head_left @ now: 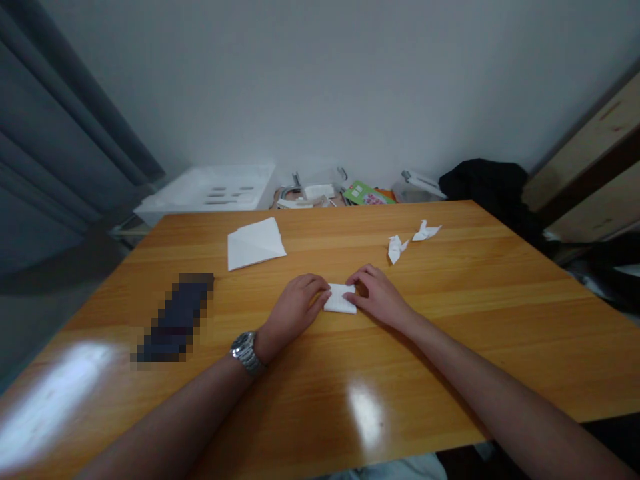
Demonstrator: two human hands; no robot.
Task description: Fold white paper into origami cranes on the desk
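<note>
A small folded sheet of white paper [340, 299] lies on the wooden table [300, 400] in front of me. My left hand [301, 303] grips its left edge between thumb and fingers, a metal watch [246, 351] on that wrist. At the opposite edge, my right hand [379, 297] has its thumb and fingers closed on the same paper. Beyond it to the right rest two folded paper birds, a nearer one [397, 249] and a farther one [426, 231]. A stack of white paper sheets [256, 244] sits to the far left.
A dark blurred-out object [175, 320] lies on the left of the table. Behind the far edge stand a white plastic tray [220, 187], a green booklet [367, 194] and assorted clutter. Black cloth [487, 180] is heaped at the back right, beside wooden boards [590, 147].
</note>
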